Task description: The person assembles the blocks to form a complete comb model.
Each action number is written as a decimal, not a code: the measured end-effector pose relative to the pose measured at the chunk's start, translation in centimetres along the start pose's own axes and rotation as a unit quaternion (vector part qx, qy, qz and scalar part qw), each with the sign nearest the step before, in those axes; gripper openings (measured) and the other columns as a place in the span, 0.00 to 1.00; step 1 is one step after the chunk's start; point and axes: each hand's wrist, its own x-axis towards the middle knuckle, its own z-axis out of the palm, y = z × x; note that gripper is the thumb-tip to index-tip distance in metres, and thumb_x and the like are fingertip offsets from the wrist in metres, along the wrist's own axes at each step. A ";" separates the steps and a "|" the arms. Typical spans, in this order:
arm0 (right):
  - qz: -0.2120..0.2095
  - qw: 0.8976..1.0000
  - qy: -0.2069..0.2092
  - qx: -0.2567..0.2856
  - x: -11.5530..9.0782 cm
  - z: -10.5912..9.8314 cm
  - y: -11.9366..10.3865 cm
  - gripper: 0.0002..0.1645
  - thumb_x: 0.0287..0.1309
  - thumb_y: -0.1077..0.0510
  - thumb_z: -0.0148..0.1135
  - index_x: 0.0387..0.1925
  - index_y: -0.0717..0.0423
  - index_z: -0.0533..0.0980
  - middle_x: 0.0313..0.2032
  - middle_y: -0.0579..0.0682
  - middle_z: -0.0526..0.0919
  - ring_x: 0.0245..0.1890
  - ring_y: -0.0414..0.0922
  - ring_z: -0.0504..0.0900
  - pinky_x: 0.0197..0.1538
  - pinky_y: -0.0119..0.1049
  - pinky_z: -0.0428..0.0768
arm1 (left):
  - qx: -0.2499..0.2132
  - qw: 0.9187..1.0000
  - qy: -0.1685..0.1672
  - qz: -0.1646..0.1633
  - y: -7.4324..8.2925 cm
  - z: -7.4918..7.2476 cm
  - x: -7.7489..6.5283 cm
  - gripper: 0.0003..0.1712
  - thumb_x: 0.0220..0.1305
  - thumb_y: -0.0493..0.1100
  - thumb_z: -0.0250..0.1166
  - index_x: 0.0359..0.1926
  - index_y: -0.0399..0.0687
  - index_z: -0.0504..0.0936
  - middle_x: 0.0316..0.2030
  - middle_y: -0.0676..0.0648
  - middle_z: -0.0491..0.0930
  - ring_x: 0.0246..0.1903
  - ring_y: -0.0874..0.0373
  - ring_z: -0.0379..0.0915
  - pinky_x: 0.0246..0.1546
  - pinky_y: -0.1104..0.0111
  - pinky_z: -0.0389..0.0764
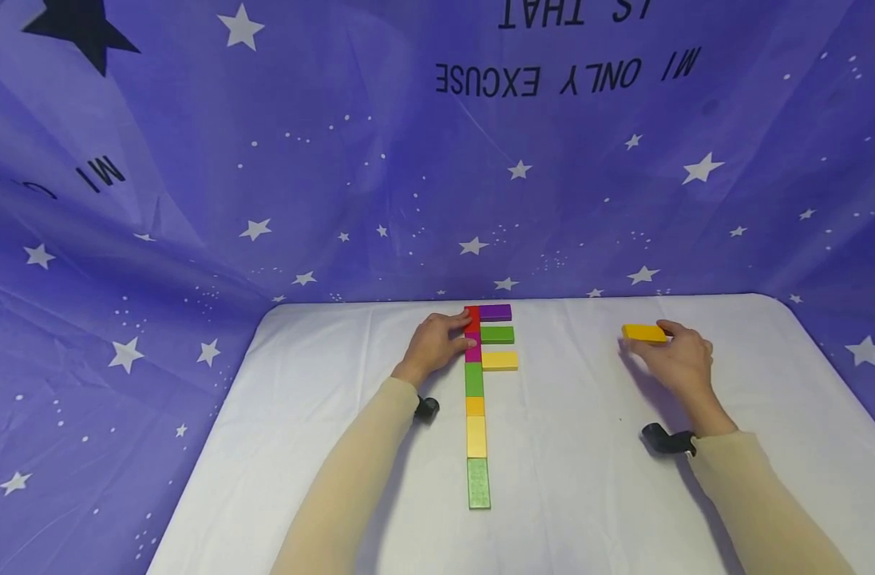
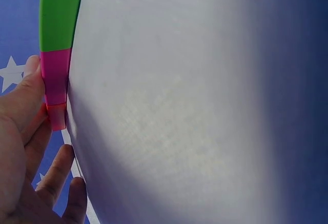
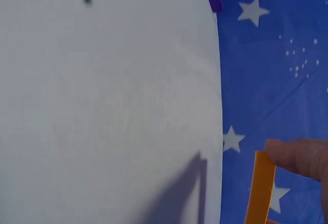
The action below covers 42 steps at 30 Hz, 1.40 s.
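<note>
A column of flat coloured blocks runs toward me on the white table. At its far end my left hand point(image 1: 433, 342) touches the red block point(image 1: 472, 321) and the magenta block point(image 1: 473, 353). In the left wrist view its thumb and fingers lie along the side of these two. Off to the right, my right hand point(image 1: 680, 361) pinches a yellow-orange block point(image 1: 643, 332) between thumb and fingers. A shadow falls below that hand. The same held block point(image 3: 261, 188) stands at the lower right of the right wrist view.
Nearer in the column come a green block point(image 1: 474, 379), an orange one point(image 1: 475, 406), a light yellow one point(image 1: 477, 436) and a pale green one point(image 1: 478, 483). A purple block point(image 1: 496, 313), a green block point(image 1: 498, 335) and a yellow block point(image 1: 500, 362) jut rightward. Behind hangs a starry purple cloth point(image 1: 409, 200).
</note>
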 end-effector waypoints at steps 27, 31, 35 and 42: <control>-0.068 0.998 -0.001 0.003 -5.2 3.6 -3.3 0.46 0.58 0.43 0.69 0.66 0.72 0.68 0.61 0.74 0.71 0.58 0.70 0.63 0.54 0.60 0.66 | 0.002 1.000 0.002 0.004 0.2 -0.1 -0.1 0.33 0.61 0.53 0.73 0.66 0.52 0.78 0.68 0.59 0.71 0.63 0.51 0.70 0.67 0.61 0.67; -0.086 0.996 0.007 0.005 -5.6 4.4 -3.7 0.45 0.56 0.44 0.71 0.65 0.72 0.69 0.59 0.74 0.73 0.56 0.69 0.65 0.54 0.59 0.66 | 0.008 1.000 0.000 0.003 0.1 -0.1 -0.1 0.33 0.61 0.54 0.73 0.66 0.52 0.77 0.68 0.59 0.71 0.64 0.51 0.69 0.67 0.62 0.66; -0.108 0.994 0.017 0.001 -6.2 5.2 -4.3 0.44 0.54 0.46 0.73 0.62 0.73 0.71 0.57 0.74 0.75 0.55 0.69 0.66 0.55 0.59 0.65 | 0.009 1.000 -0.002 0.002 0.1 -0.1 -0.1 0.34 0.61 0.54 0.72 0.67 0.53 0.77 0.68 0.59 0.71 0.64 0.51 0.69 0.67 0.62 0.67; -0.110 0.994 0.010 -0.010 -7.0 6.9 -5.4 0.44 0.53 0.46 0.74 0.62 0.71 0.72 0.58 0.72 0.75 0.58 0.68 0.66 0.59 0.61 0.64 | 0.010 1.000 -0.001 0.005 0.0 0.0 0.0 0.33 0.61 0.54 0.72 0.66 0.53 0.77 0.68 0.60 0.71 0.63 0.51 0.70 0.67 0.62 0.67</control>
